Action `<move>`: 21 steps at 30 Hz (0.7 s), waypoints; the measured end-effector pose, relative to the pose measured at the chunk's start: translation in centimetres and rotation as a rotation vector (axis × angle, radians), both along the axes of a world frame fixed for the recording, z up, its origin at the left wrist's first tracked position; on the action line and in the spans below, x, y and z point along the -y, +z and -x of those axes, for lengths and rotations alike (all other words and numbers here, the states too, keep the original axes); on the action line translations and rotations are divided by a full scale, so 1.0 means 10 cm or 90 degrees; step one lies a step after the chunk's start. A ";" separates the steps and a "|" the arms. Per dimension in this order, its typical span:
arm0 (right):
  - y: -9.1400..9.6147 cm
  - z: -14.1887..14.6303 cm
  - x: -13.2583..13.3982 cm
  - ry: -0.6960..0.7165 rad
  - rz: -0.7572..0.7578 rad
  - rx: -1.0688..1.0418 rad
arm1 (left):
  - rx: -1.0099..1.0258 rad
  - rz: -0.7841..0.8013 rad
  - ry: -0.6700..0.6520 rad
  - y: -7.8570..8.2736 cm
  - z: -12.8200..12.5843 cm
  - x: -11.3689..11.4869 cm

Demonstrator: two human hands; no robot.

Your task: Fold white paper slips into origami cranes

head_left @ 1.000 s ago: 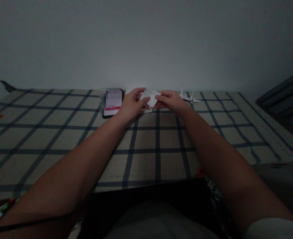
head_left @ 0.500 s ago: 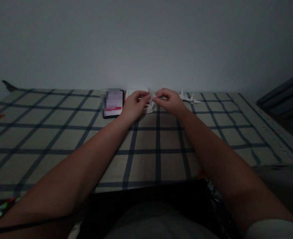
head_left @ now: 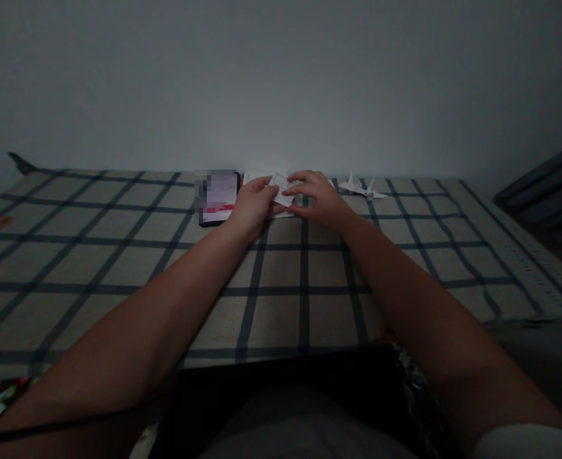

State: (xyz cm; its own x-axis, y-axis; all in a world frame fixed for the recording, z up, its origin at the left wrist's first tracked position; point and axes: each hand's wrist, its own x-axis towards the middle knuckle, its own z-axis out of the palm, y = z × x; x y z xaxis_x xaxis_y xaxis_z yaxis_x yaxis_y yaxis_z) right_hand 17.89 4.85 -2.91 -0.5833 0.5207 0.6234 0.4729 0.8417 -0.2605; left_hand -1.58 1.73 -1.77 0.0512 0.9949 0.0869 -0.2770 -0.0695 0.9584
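Note:
Both my hands meet at the far middle of a checked cloth [head_left: 304,280]. My left hand [head_left: 252,205] and my right hand [head_left: 315,196] pinch a small folded piece of white paper [head_left: 281,189] between their fingertips, held just above the cloth. More white paper lies under the hands, mostly hidden. A lit phone [head_left: 217,196] lies flat just left of my left hand.
Two small folded white paper cranes [head_left: 361,187] stand on the cloth to the right of my right hand. A plain wall rises right behind. A dark object [head_left: 20,164] sits at the far left corner, and dark furniture [head_left: 548,191] stands at the right.
The paper was turned and refolded between my fingers. Both hands shifted slightly, and my right fingers now lie over the paper's right side.

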 end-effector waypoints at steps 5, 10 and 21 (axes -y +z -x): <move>-0.03 0.00 -0.01 -0.007 0.000 0.007 | -0.021 0.010 0.005 -0.04 -0.01 -0.02; 0.04 0.04 0.02 -0.003 0.034 0.020 | -0.028 0.034 0.039 -0.04 -0.04 0.00; 0.11 0.04 0.08 -0.093 0.297 -0.158 | -0.023 0.057 -0.053 -0.02 -0.05 0.07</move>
